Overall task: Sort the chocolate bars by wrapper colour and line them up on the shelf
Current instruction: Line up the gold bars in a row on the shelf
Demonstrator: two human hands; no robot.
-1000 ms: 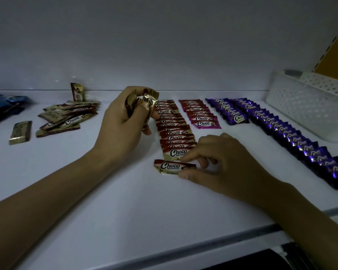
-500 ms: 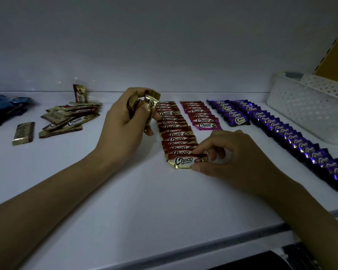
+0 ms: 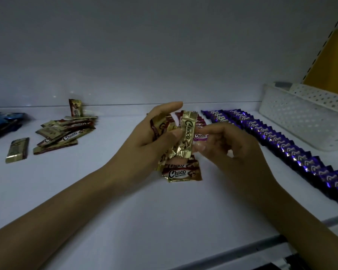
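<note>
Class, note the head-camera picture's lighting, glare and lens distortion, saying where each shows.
Head view: dim, bluish cast on the white shelf; head view: foil glints on the gold bar gripped by the left hand and along the purple row; head view: blue wrappers at far left sink into shadow; head view: wide-angle stretch, forearms looming large at the bottom corners.

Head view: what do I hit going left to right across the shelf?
Blue wrappers → lone gold bar → loose gold-and-red pile → left hand gripping gold bars → right hand → purple rows → white basket.
</note>
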